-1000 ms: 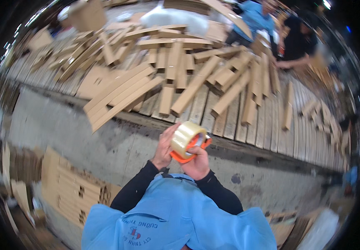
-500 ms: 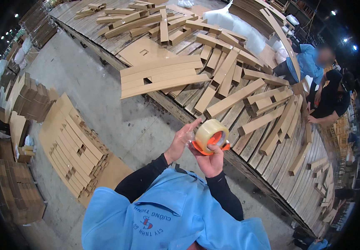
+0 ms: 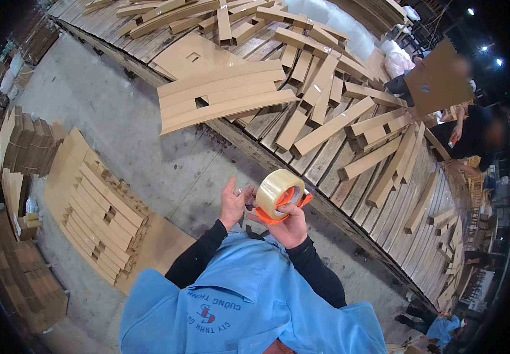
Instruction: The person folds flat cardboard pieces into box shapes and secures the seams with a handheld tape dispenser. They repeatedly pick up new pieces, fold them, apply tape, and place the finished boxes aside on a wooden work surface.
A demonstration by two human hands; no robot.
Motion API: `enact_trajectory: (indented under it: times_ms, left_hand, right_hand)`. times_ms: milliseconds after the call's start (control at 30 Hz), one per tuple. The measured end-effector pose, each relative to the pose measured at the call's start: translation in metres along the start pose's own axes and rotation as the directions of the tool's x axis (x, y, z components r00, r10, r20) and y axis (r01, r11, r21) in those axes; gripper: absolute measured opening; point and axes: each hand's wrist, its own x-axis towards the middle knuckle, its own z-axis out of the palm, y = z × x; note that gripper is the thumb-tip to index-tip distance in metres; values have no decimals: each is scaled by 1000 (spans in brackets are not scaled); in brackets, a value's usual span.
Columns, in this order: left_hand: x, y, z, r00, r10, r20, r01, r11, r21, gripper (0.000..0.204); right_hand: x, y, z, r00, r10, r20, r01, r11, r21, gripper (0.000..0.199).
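In front of my chest, my right hand point(image 3: 291, 228) grips a tape dispenser point(image 3: 276, 220) with an orange frame. A wide roll of clear packing tape point(image 3: 274, 187) sits on it, tilted. My left hand point(image 3: 233, 203) is just left of the roll, thumb and fingers closed at the tape's loose, crumpled end; the exact pinch is small and partly hidden. Past the hands, a flat creased cardboard sheet point(image 3: 219, 97) with a cut-out overhangs the edge of a slatted wooden table point(image 3: 320, 168).
Many long folded cardboard pieces point(image 3: 334, 127) lie across the table. On the floor to the left, a stack of slotted cardboard point(image 3: 104, 215) rests on a flat sheet. Bundled cardboard point(image 3: 28, 144) stands beyond. At the far right, a person holds a cardboard panel point(image 3: 440, 76) beside another person in black.
Both hands and the tape dispenser have shifted left and slightly lower, with the left hand drawn back from the roll. At the far right a cardboard panel has swung up broadside before a person.
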Motion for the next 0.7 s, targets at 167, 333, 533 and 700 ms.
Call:
enact_trajectory:
  times_ms: [167,333,533,700]
  left_hand:
    - [59,-76,-153,758,-114,-642,149,989,0,33]
    - [71,-77,-314,572,-361,-736,445,891,-91,56]
    - [33,-157,-455,754,-139,-643,610,511,605,36]
    - [31,-114,-373,625,65,-778,770,112,628,41]
  right_hand:
    - [11,13,-24,979,3,-205,-31,990,-137,54]
    - [28,6,-68,911,-41,-411,-33,985,-171,48]
    - [87,-19,-144,834,122,-537,-177,983,-53,44]
    - [164,-49,-153,776,56,-629,-138,987,-83,44]
